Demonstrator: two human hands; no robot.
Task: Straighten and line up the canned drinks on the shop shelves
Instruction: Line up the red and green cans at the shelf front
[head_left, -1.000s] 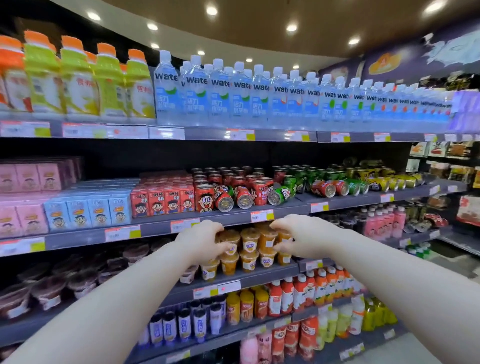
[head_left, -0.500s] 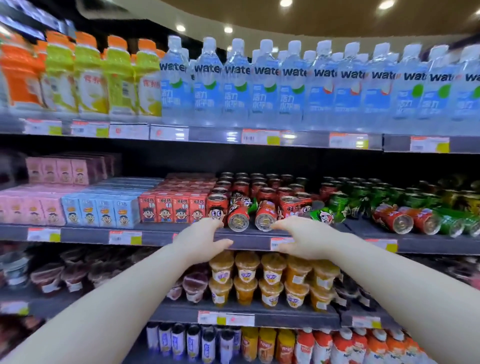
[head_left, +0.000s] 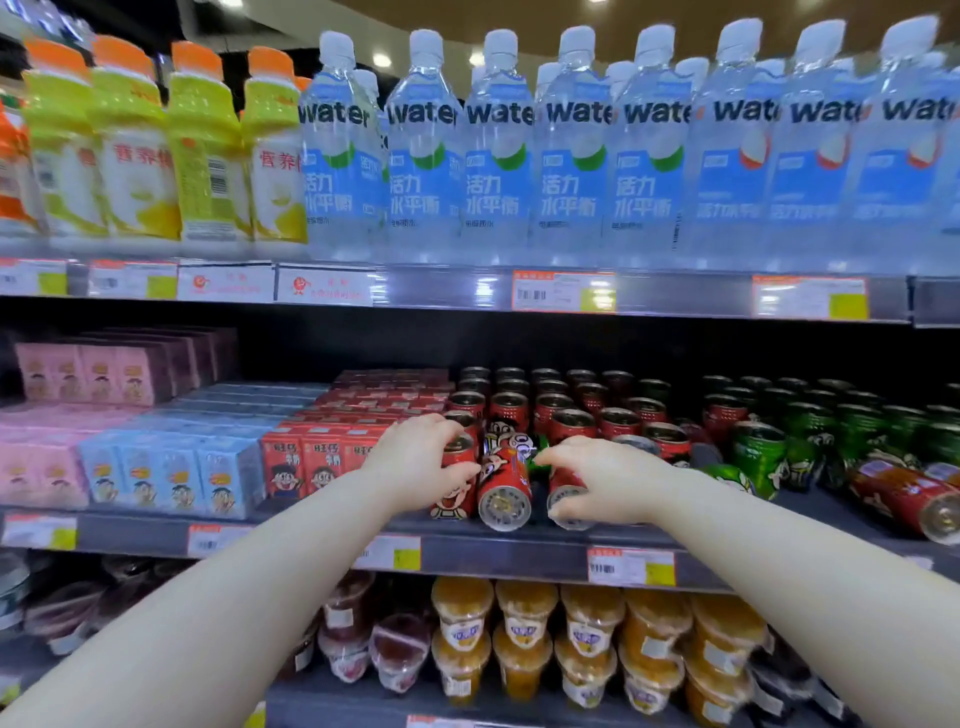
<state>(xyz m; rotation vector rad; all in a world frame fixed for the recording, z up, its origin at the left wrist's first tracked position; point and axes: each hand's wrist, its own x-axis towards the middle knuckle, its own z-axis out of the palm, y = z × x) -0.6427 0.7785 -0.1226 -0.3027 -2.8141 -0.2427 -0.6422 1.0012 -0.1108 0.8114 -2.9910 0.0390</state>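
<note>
Left grip (head_left: 423, 465) is closed round the upper part of an upright red can (head_left: 456, 496); the can stands at the front of the middle shelf (head_left: 519, 553) and its label shows a cartoon face. Right grip (head_left: 605, 480) is curled over a toppled red can (head_left: 565, 493), with fingers across the top and thumb below its near end. This can lies on its side with its end facing out.

A second toppled can (head_left: 503, 491) lies between the two grips, touching the upright red can, with its silver end facing the aisle. Its label shows the same cartoon figure; the small print is not legible.

Rows of standing red cans (head_left: 571, 410) fill the shelf behind, with standing green cans (head_left: 810, 431) to their right. Further right, a green can (head_left: 730, 478) and another red can (head_left: 914, 499) lie on their sides near the shelf edge.

Red cartons (head_left: 306, 462) to the left of the cans read "旺仔". Blue cartons (head_left: 171, 467) and pink cartons (head_left: 52, 462) follow, with blurred print.

On the top shelf, clear bottles (head_left: 498, 156) read "Water" and "活力水平衡" on blue labels. Yellow bottles (head_left: 135, 145) with orange caps carry red characters, of which "营养" can be read.

Price tags (head_left: 631, 566) on the shelf edge are illegible. Below them stand stacked cups (head_left: 524, 634) with orange contents.
</note>
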